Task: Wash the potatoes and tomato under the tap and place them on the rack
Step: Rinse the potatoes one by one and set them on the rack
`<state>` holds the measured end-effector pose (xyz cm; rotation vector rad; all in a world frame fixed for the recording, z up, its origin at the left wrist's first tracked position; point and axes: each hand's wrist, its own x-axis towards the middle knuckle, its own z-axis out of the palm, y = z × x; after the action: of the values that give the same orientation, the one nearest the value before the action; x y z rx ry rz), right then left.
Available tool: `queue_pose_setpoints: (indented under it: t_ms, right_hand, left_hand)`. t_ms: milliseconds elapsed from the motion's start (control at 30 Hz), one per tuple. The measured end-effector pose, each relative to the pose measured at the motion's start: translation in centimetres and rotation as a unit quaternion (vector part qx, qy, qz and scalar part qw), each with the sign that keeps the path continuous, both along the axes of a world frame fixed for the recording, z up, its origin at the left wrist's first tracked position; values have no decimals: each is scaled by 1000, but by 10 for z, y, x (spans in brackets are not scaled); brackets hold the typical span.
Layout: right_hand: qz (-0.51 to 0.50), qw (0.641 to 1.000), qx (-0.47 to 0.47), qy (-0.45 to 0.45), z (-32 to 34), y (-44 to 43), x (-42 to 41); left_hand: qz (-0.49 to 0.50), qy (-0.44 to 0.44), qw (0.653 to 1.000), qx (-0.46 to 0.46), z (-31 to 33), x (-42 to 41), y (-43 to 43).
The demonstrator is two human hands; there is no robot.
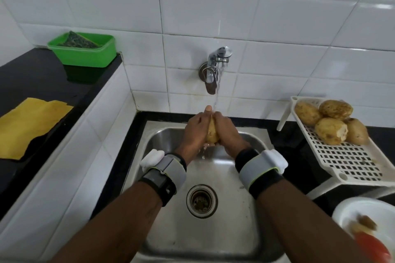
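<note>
A yellow-brown potato [212,133] is pressed between my left hand [195,132] and my right hand [227,132] over the steel sink [171,230]. Water runs from the wall tap [214,66] straight onto the potato and my fingers. Several washed potatoes [330,121] lie at the far end of the white slotted rack [350,160] to the right of the sink. A red tomato [373,247] and a small potato [363,223] sit blurred in a white bowl [350,209] at the bottom right.
A green plastic box [85,53] holding a scrub pad stands on the black counter at the back left. A yellow cloth [27,124] lies on that counter nearer me. The sink drain [202,200] is uncovered. White tiles line the wall.
</note>
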<state>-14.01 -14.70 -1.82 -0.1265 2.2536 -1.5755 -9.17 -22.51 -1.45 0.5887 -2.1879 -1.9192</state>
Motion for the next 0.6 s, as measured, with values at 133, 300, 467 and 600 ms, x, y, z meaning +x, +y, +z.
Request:
queue_pose_setpoints:
  t_ms: [133, 300, 467, 600]
  right_hand:
    - [-5, 994, -16, 111, -4, 0, 34]
    - [-11, 974, 11, 225, -9, 8, 38]
    - [23, 956, 5, 291, -18, 11, 40]
    - [121, 937, 11, 328, -19, 22, 49]
  left_hand:
    - [20, -4, 1000, 3, -1, -4, -8]
    - [92, -40, 992, 80, -11, -5, -3]
    - [64, -103, 952, 281, -5, 6, 6]
    - [38, -77, 908, 411, 0, 11, -8]
